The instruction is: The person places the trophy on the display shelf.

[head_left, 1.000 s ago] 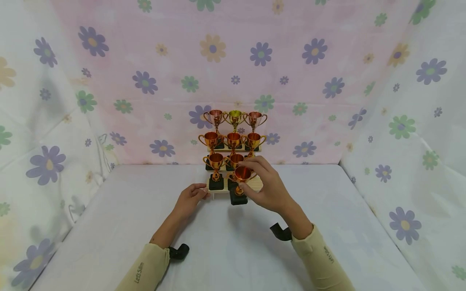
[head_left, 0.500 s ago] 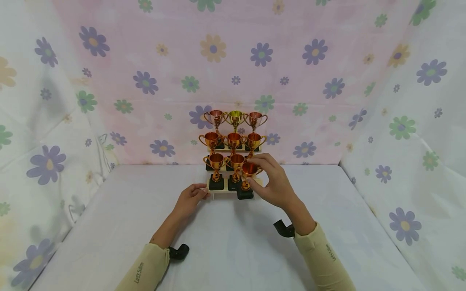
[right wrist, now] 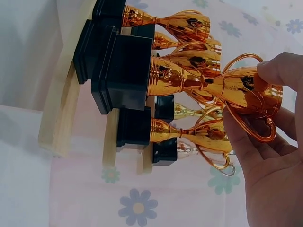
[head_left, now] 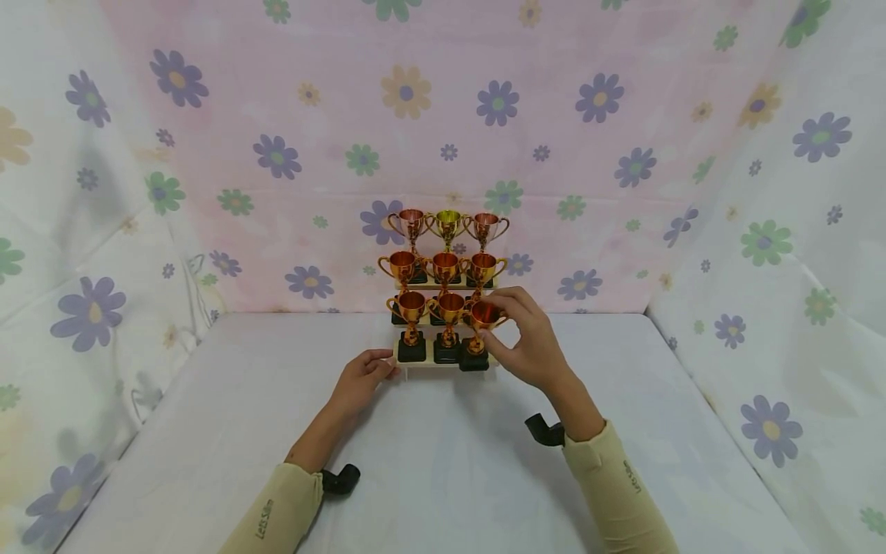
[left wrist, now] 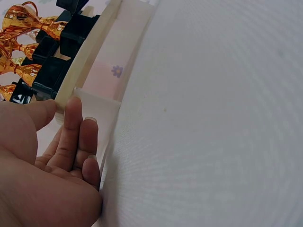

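Note:
My right hand (head_left: pixel 529 338) pinches an orange-gold trophy cup (head_left: pixel 484 315) by its bowl, thumb on the near side. Its black base (right wrist: pixel 125 71) is at the front edge of the bottom shelf, at the right end, slightly tilted in the head view. Two similar trophies (head_left: pixel 411 308) stand to its left on that shelf. With thumb above and fingers below, my left hand (left wrist: pixel 57 156) grips the left end of the wooden tiered stand (head_left: pixel 429 365). Behind, the middle tier bears orange-gold trophies (head_left: pixel 445 267); the top tier has a yellow-gold trophy (head_left: pixel 448 223) between two pinkish ones (head_left: pixel 410 223).
The stand is on a white-covered table (head_left: pixel 277 400) near its back edge. A flowered cloth (head_left: pixel 443 100) hangs behind and at both sides. Black curved pieces (head_left: pixel 544 431) stick out at both wrists.
My right hand has carried the trophy right and back, from in front of the middle of the bottom shelf to its right end. The left hand stays in place.

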Action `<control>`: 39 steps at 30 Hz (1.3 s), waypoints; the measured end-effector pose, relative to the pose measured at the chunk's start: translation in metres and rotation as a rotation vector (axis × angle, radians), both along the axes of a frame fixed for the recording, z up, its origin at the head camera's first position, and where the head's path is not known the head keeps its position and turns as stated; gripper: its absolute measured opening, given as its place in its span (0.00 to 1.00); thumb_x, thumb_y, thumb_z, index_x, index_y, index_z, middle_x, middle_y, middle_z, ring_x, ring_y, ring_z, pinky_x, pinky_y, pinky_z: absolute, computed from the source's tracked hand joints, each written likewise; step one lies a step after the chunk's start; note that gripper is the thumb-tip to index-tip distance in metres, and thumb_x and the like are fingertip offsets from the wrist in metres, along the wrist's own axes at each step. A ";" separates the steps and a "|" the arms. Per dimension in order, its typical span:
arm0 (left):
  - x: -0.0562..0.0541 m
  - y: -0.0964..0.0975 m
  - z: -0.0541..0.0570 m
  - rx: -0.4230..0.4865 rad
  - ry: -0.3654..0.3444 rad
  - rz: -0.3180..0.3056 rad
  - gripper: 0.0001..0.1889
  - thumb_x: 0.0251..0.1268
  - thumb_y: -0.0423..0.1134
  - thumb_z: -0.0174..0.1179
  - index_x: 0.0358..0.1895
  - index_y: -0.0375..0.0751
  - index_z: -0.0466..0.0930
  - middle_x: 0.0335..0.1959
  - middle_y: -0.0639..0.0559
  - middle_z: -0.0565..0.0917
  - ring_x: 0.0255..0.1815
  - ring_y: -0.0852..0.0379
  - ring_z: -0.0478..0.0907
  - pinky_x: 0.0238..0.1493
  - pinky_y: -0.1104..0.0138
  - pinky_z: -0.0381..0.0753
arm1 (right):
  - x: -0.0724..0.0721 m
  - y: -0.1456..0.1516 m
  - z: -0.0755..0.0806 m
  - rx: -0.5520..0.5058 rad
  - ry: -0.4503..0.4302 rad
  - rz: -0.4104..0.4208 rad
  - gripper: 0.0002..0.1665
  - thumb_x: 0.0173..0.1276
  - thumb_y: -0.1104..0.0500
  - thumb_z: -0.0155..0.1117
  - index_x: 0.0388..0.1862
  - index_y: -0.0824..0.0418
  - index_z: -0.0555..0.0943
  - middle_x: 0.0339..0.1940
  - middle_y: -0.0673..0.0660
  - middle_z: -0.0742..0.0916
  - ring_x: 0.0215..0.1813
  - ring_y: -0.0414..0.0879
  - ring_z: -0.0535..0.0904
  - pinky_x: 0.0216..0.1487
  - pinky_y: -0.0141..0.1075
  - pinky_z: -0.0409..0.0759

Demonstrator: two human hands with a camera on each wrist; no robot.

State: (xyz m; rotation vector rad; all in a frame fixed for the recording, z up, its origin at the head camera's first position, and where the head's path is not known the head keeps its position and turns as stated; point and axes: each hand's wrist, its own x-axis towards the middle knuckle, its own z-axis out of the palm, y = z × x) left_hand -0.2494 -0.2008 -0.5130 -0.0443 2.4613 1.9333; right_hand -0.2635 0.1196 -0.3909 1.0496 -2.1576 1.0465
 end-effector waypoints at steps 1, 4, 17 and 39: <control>0.000 0.000 0.000 0.000 0.000 -0.001 0.19 0.84 0.40 0.56 0.69 0.34 0.75 0.50 0.43 0.91 0.54 0.50 0.86 0.62 0.58 0.79 | -0.001 0.001 -0.001 -0.001 0.000 -0.004 0.28 0.66 0.64 0.76 0.65 0.64 0.81 0.61 0.57 0.83 0.60 0.49 0.80 0.57 0.45 0.84; 0.000 0.000 0.001 0.005 -0.003 -0.001 0.20 0.84 0.40 0.55 0.69 0.34 0.75 0.51 0.43 0.91 0.55 0.50 0.86 0.62 0.58 0.78 | -0.003 0.004 -0.002 -0.011 -0.001 -0.010 0.28 0.67 0.64 0.76 0.65 0.64 0.81 0.61 0.57 0.83 0.59 0.48 0.81 0.56 0.45 0.84; 0.001 0.000 0.002 -0.026 -0.013 0.012 0.19 0.84 0.40 0.55 0.69 0.35 0.76 0.50 0.44 0.91 0.54 0.51 0.85 0.62 0.58 0.78 | -0.014 0.005 -0.010 -0.029 -0.012 -0.066 0.27 0.68 0.66 0.75 0.66 0.64 0.81 0.61 0.58 0.83 0.57 0.51 0.82 0.55 0.47 0.85; 0.001 0.000 0.002 -0.021 -0.015 0.007 0.20 0.83 0.42 0.56 0.69 0.36 0.76 0.51 0.44 0.91 0.54 0.52 0.86 0.63 0.56 0.78 | -0.029 0.004 -0.030 -0.067 -0.110 -0.084 0.30 0.71 0.64 0.74 0.70 0.66 0.78 0.66 0.59 0.81 0.63 0.52 0.81 0.60 0.49 0.84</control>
